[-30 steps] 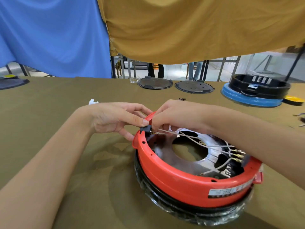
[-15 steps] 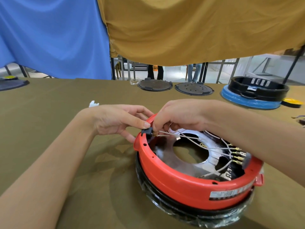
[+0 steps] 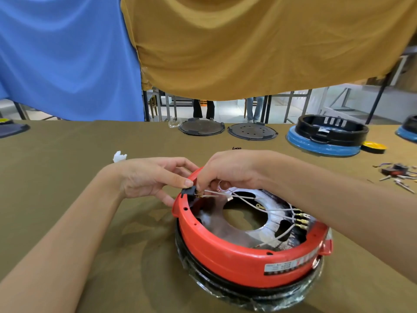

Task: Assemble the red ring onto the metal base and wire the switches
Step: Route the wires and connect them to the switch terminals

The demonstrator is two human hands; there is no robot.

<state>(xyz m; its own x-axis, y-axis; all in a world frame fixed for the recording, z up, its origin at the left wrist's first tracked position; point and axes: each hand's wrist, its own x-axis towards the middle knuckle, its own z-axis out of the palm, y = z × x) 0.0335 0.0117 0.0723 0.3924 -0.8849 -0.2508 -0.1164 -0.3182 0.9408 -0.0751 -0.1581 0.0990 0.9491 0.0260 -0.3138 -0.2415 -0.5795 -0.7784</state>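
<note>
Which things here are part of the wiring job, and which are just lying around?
In the job: red ring, small black switch on its rim, white wires, left hand, right hand.

Lying about: two dark round plates, blue-and-black unit, yellow disc, white scrap, loose parts.

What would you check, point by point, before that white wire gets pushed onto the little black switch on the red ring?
1. Red ring seated on the base: ok.
2. Left hand steadying the black switch at the rim: ok.
3. Right hand pinching the white wire at the switch: ok.
4. Connector fully pushed on: cannot tell.
5. Brass connectors across the ring plugged in: not ok, they hang loose.
</note>
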